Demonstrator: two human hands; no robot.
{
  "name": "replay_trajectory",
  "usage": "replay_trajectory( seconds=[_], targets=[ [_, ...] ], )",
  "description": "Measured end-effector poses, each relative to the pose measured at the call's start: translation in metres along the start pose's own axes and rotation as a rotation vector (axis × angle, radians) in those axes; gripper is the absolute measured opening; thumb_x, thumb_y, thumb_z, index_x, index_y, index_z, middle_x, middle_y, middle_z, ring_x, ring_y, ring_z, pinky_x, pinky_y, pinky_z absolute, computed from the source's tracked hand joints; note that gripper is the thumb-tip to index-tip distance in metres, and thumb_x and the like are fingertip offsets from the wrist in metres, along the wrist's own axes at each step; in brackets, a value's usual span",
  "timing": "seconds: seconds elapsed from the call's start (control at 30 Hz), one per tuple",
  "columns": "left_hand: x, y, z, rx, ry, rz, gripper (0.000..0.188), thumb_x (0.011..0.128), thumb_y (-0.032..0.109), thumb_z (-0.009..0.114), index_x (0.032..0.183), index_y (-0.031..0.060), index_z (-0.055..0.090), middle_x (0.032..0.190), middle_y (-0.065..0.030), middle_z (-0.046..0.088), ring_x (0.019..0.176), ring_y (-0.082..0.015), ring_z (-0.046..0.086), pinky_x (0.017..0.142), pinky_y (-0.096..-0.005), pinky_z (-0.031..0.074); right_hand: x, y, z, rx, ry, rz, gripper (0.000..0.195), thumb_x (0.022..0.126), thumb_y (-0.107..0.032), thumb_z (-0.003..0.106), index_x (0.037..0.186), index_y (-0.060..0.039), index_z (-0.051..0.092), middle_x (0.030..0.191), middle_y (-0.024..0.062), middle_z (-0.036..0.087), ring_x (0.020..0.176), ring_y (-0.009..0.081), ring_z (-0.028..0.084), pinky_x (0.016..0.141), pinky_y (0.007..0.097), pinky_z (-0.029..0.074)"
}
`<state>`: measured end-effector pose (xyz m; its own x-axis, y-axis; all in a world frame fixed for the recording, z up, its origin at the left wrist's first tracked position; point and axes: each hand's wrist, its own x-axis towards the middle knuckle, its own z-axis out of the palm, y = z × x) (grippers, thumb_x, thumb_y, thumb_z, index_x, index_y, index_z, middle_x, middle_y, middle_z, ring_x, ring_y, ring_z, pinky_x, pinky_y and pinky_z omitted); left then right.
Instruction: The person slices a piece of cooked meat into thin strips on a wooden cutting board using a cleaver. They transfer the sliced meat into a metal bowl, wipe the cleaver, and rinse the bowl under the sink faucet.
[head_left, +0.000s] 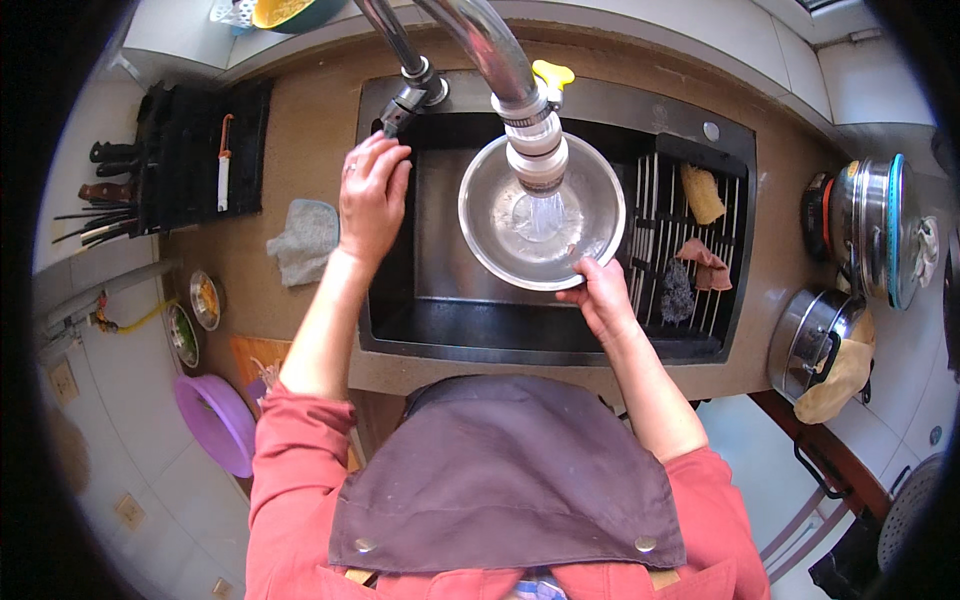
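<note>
My right hand (600, 296) grips the rim of a round stainless steel bowl (495, 247), thumb over the edge and fingers underneath. Water (546, 217) runs into the bowl from the faucet's clear-and-white spout attachment (538, 154). At the back left of the black sink (450, 352), the fingertips of my left hand (373, 196) are on the end of the faucet handle (403, 109). A small dark reddish bit lies inside the bowl near my right thumb. The bowl is above the sink basin, and whether it touches the bottom cannot be seen.
A rack (645, 225) at the sink's right bears a yellow sponge (703, 193), a pink cloth (705, 264) and a scouring pad (677, 292). Left are a grey cloth (304, 241), a knife block (199, 154) and a purple basin (217, 427). Pots (814, 345) stand right.
</note>
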<state>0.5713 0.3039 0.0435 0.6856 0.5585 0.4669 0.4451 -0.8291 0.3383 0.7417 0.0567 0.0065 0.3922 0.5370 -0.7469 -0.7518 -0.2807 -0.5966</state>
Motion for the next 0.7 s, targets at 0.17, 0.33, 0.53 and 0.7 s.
replay_trajectory(
  seconds=[0.17,0.33,0.53,0.7],
  targets=[
    [-0.045,0.077,0.038,-0.54,-0.502,-0.141,0.025,0.076,-0.004,0.055,0.099,0.0034,0.061,0.095,-0.0154,0.061,0.087,-0.0319,0.06,0.077,-0.0378,0.049,-0.006,0.011,0.015,-0.175,-0.003,-0.016,0.037,0.077,-0.002,0.044,0.113,0.0057,0.042,0.086,0.0129,0.059,0.061,0.0196,0.061,0.044,0.0283,0.053],
    [-0.047,0.102,0.112,-0.197,-0.697,0.054,0.023,0.079,0.013,0.054,0.097,0.0002,0.058,0.095,-0.0162,0.057,0.101,-0.0329,0.051,0.089,-0.0422,0.041,-0.034,0.017,0.03,-0.163,-0.066,-0.016,0.037,0.077,0.001,0.04,0.115,0.002,0.041,0.093,0.0128,0.057,0.066,0.0188,0.061,0.043,0.0281,0.053],
    [-0.071,0.099,0.1,-0.42,-1.221,-0.421,0.025,0.083,0.022,0.049,0.092,0.0013,0.06,0.096,-0.0217,0.061,0.097,-0.0359,0.056,0.086,-0.0442,0.041,-0.016,0.014,0.031,-0.227,0.015,-0.048,0.039,0.076,0.001,0.04,0.116,0.0008,0.04,0.093,0.0126,0.057,0.063,0.0188,0.061,0.04,0.0271,0.052],
    [-0.063,0.115,0.107,-0.532,-0.645,-0.108,0.03,0.08,0.027,0.057,0.1,0.0041,0.057,0.108,-0.0183,0.051,0.105,-0.0335,0.047,0.088,-0.0437,0.038,-0.02,0.014,0.03,-0.203,-0.12,0.107,0.042,0.077,0.0,0.042,0.119,0.0052,0.039,0.099,0.0155,0.056,0.072,0.0214,0.061,0.041,0.0271,0.054]
  ],
)
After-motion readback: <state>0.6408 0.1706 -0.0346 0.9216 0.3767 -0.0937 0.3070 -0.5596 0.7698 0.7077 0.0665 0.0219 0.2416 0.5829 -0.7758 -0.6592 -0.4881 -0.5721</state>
